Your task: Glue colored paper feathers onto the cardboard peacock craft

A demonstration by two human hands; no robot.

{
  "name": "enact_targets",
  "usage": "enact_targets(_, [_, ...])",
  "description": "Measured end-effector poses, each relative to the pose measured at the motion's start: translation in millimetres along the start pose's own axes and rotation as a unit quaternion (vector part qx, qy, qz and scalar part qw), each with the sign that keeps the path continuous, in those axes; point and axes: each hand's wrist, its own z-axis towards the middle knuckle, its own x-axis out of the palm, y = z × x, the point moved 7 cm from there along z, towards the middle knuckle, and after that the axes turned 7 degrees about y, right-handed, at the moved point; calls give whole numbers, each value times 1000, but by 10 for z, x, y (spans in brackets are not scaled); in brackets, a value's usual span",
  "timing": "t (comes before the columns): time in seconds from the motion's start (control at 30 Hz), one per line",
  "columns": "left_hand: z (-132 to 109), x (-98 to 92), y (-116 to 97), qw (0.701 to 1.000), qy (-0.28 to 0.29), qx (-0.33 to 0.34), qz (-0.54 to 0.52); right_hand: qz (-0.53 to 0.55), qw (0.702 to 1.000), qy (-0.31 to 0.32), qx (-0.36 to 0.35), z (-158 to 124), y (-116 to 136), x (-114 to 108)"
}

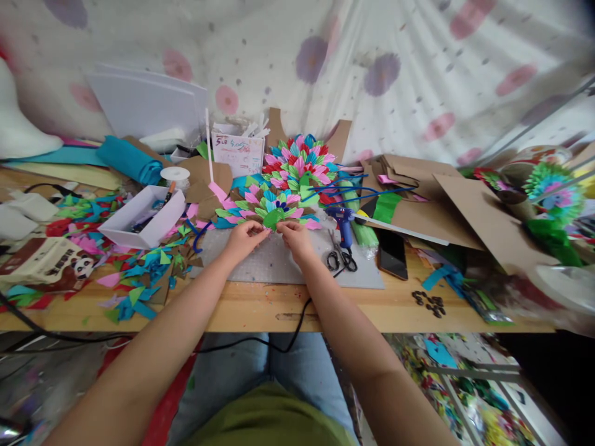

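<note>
Both my hands meet at the near edge of a flat paper flower made of pink, green and blue folded petals, lying on a grey mat. My left hand pinches the flower's lower rim, fingers curled on a small pink piece. My right hand pinches the same rim just to the right, by the green centre. A second, fuller paper flower stands behind it.
Black scissors, a blue glue gun and a dark phone lie to the right. A white box and loose folded paper bits lie left. Cardboard sheets cover the right side. A black cable hangs over the table's front edge.
</note>
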Motion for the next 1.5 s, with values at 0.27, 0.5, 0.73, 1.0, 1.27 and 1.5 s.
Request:
enact_targets(0.27, [19, -1, 53, 1000, 7, -8, -19, 13, 1000, -15, -7, -34, 35, -5])
enact_targets(0.5, [15, -3, 58, 1000, 13, -2, -6, 34, 999, -13, 13, -40, 16, 5])
enact_targets(0.73, [1, -7, 23, 1000, -11, -15, -3, -14, 1000, -9, -15, -22, 19, 12])
enact_targets(1.0, [-1, 0, 19, 1000, 5, -14, -19, -28, 999, -10, -17, -22, 14, 15])
enact_targets(1.27, [19, -7, 61, 1000, -3, -3, 2, -11, 1000, -12, -12, -3, 1, 32])
enact_targets(1.5, [21, 6, 60, 1000, 12, -1, 17, -5, 1000, -17, -12, -36, 32, 39])
